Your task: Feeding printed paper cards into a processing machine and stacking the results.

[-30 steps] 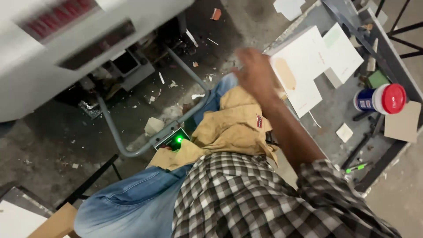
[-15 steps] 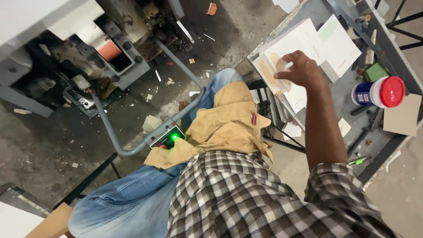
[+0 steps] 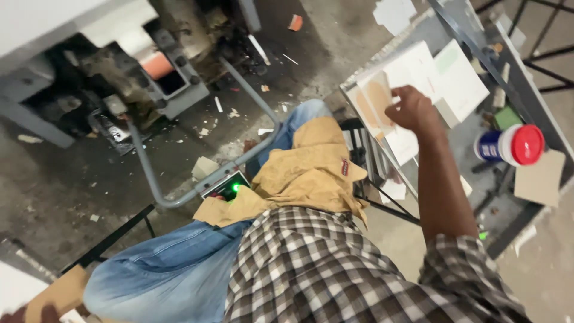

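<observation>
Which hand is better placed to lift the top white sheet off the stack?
Right. The right hand already rests on the stack of white paper sheets on the grey metal table; the left hand is barely visible at the bottom-left corner.

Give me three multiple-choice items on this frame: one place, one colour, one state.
1. Where is the right hand?
A. on the denim knee
B. on the white sheets on the side table
C. on the machine frame

2. What colour is the lid of the lying jar?
A. red
B. green
C. black

3. What state is the small light on the device on the lap?
A. off
B. lit red
C. lit green

Key: 1 B, the hand's grip pinches a white sheet on the grey side table. 2 A, the cap end is plainly red. 3 C, a green dot glows on it.
</observation>
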